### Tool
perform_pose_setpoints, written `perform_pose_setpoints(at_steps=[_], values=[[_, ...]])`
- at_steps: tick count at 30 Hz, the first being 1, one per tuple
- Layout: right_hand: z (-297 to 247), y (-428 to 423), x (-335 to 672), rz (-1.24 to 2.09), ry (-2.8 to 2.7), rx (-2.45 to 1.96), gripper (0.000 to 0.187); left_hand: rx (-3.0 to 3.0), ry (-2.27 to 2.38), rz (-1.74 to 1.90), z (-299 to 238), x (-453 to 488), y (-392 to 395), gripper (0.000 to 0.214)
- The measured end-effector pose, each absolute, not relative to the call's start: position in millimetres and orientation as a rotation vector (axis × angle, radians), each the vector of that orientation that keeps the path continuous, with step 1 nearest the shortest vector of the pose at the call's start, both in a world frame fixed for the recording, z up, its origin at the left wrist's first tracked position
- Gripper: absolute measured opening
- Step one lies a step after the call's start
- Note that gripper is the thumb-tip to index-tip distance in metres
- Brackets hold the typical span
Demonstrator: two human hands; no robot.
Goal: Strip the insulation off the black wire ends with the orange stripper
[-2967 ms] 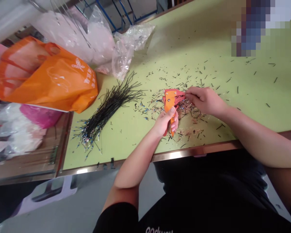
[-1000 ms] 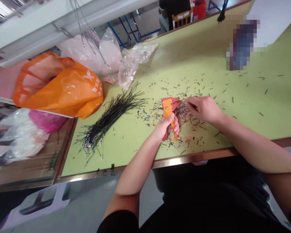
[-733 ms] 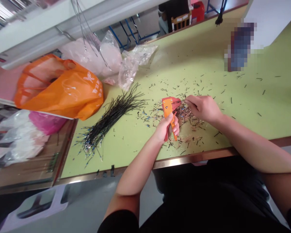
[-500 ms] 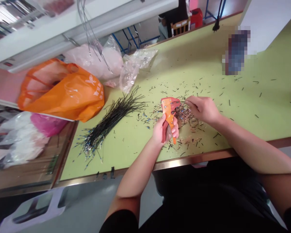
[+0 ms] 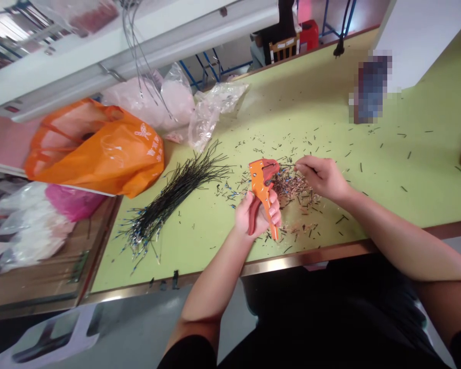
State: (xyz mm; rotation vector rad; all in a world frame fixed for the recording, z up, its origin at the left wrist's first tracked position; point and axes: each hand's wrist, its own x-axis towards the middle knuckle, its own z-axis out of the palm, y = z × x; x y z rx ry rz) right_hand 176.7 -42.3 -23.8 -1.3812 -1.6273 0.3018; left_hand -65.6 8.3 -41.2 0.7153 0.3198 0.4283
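Note:
My left hand (image 5: 258,214) is closed around the handles of an orange and red wire stripper (image 5: 259,179), its jaws turned to the right. The handles stand apart. My right hand (image 5: 325,177), thumb and fingers pinched, holds a thin black wire (image 5: 288,166) that reaches across to the jaws. Whether the wire's tip sits inside the jaws is too small to tell. Beneath and between the hands lies a heap of copper-coloured and black wire scraps (image 5: 294,185). Left of the stripper, a thick bundle of black wires (image 5: 172,195) with blue and silvery ends rests on the table.
The green tabletop (image 5: 200,241) has a metal front edge. An orange bag (image 5: 119,148) and clear plastic bags (image 5: 215,102) stand at the back left, under a shelf with hanging wires (image 5: 138,56). A blurred-out object (image 5: 371,89) stands by a white panel (image 5: 418,46).
The stripper has shifted slightly left and its handles have spread wider. More of the black wire shows between its jaws and my right hand, which stays almost in place.

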Motion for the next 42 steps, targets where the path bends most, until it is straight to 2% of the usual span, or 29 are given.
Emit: perform_pose_setpoints(at_steps=[3,7,10,15,21,28,33,42], values=[[-32.4,-40.8,204.4,0.353,-1.501,-1.453,0.033,0.684,0.347,0.661,-32.8,-90.0,25.3,0.051],[-34.9,-36.4,242.8,0.146,-1.157,-1.652,0.031,0.657,0.399,1.014,-16.1,-113.5,52.3,0.058],[-29.1,-35.2,230.8,0.193,-1.335,-1.613,0.033,0.673,0.528,0.865,-16.0,-101.3,51.8,0.056],[-22.7,-42.1,180.8,0.332,-1.589,-1.423,0.037,0.766,0.479,0.524,-31.5,-74.3,31.7,0.05],[-32.2,-36.2,171.6,0.484,-1.567,-1.258,0.044,0.732,0.428,0.401,-41.8,-72.2,24.8,0.051],[-46.3,-27.6,161.8,0.762,-1.648,-1.027,0.041,0.778,0.295,0.269,-43.8,-65.4,16.4,0.059],[-41.2,-29.5,157.6,0.764,-1.712,-1.049,0.042,0.822,0.258,0.237,-45.1,-65.5,13.3,0.06],[-43.2,-31.2,155.7,0.715,-1.775,-1.026,0.033,0.805,0.239,0.249,-52.1,-66.9,17.4,0.057]])
